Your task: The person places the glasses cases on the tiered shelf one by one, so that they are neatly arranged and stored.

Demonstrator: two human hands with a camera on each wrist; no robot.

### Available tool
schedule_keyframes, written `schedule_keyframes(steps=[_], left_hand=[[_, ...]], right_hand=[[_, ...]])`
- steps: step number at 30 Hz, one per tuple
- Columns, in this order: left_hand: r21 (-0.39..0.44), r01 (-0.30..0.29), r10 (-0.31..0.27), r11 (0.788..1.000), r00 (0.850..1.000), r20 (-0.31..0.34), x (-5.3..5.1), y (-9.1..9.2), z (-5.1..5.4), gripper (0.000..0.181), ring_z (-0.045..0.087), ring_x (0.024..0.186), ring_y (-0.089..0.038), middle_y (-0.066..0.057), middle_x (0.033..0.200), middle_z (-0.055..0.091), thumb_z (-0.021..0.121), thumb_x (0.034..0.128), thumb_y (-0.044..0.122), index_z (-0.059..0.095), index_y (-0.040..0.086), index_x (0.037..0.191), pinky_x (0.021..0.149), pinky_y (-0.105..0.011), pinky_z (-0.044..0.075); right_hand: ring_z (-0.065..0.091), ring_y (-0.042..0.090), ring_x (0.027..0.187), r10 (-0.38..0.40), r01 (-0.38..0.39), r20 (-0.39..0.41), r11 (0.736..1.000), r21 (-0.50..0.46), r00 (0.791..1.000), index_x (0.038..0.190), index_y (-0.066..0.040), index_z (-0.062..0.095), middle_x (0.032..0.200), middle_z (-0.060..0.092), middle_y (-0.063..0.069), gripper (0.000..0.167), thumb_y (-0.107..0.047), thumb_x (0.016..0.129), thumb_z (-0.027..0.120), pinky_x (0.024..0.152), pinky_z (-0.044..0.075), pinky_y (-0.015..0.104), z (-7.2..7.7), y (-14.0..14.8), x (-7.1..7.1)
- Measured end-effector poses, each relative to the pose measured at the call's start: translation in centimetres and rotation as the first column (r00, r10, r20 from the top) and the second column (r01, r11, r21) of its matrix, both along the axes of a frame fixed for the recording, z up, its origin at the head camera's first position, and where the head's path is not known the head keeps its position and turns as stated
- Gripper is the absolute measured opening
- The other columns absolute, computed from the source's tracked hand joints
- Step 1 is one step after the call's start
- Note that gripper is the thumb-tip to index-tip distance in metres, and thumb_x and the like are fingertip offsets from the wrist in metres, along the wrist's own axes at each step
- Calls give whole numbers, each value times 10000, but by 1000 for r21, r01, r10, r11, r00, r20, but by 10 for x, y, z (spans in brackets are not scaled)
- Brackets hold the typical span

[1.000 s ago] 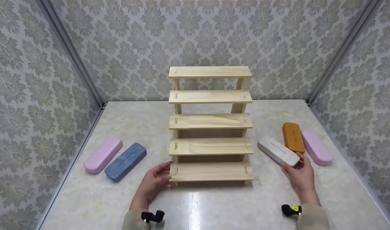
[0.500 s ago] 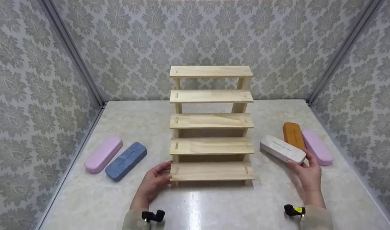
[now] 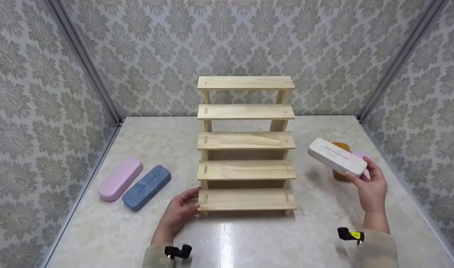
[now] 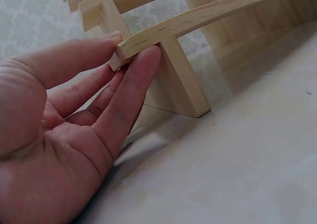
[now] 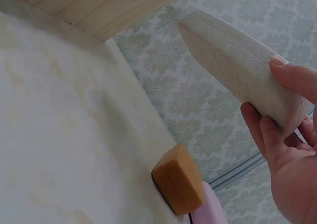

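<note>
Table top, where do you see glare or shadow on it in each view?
Head view: a bright vertical streak of glare on the table in front of the wooden rack, plus a soft shadow below the white case; left wrist view: dimmer, shadow along the rack and beside the left hand; right wrist view: also dim, one blurry-edged shadow, no bright streak.

Line of dark print (image 3: 337, 153) runs lengthwise along the top of the white case (image 3: 334, 159), approx. mid-lid, its wording too small to read in the head-cam pic. Faint marking atop the blue case (image 3: 147, 189) is likewise illegible. Yellow label (image 3: 356, 235) sits on the black wrist cam (image 3: 344, 233), R side; any lettering there too tiny to tell.
</note>
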State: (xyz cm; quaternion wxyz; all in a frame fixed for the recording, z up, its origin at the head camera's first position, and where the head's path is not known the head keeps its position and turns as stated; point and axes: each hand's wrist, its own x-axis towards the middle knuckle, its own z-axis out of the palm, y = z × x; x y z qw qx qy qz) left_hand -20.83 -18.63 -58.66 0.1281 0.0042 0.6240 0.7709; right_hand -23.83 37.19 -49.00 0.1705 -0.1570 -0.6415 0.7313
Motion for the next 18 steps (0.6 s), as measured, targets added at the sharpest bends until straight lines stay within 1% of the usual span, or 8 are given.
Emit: schedule_keyframes(steps=[2, 6, 10, 13, 16, 18], left_hand=[[1, -2, 2, 1000, 1000, 1, 0, 0, 1, 673, 672, 1111, -188, -121, 1359, 584, 690, 892, -33, 444, -25, 1519, 887, -361, 606], [3, 1, -1, 1000, 1000, -8, -1, 0, 1, 676, 668, 1116, -185, -120, 1358, 587, 685, 894, -34, 435, -34, 1522, 889, -362, 604], [6, -3, 3, 1000, 1000, -15, -1, -1, 1, 675, 665, 1116, -179, -117, 1354, 585, 690, 887, -31, 446, -31, 1516, 886, -351, 605], [14, 4, -4, 1000, 1000, -25, 0, -1, 0, 676, 666, 1112, -178, -103, 1343, 590, 689, 900, -24, 427, -42, 1523, 879, -339, 605], [24, 18, -17, 1000, 999, -35, 0, 0, -1, 675, 669, 1112, -172, -76, 1325, 597, 680, 914, -26, 406, -54, 1529, 876, -331, 604], [27, 24, -23, 999, 999, -43, 0, 0, -2, 672, 668, 1116, -171, -66, 1321, 598, 673, 920, -27, 398, -58, 1532, 881, -330, 604]], right_hand=[[489, 190, 1359, 1, -1, -13, 1000, -1, 1000, 1538, -195, 459, 1595, 394, 30, 813, 59, 839, 786, 829, 539, 74, 8, 0, -3], [505, 186, 1325, 2, -3, -41, 999, -34, 999, 1529, -193, 468, 1540, 440, 7, 823, 46, 820, 810, 831, 546, 85, 24, -3, -8], [512, 191, 1285, 12, -22, -109, 995, -92, 994, 1506, -178, 485, 1458, 478, -24, 818, 87, 802, 807, 832, 570, 126, 40, -9, -13], [532, 199, 1242, 38, -69, -205, 986, -150, 978, 1458, -145, 507, 1423, 484, -10, 750, 153, 816, 755, 839, 587, 166, 52, -15, -19], [557, 196, 1194, 62, -130, -306, 969, -208, 950, 1400, -102, 525, 1392, 492, 17, 677, 216, 826, 694, 856, 598, 202, 66, -22, -28], [568, 190, 1180, 70, -155, -352, 963, -220, 933, 1379, -87, 536, 1375, 501, 31, 655, 227, 824, 688, 870, 597, 205, 77, -28, -34]])
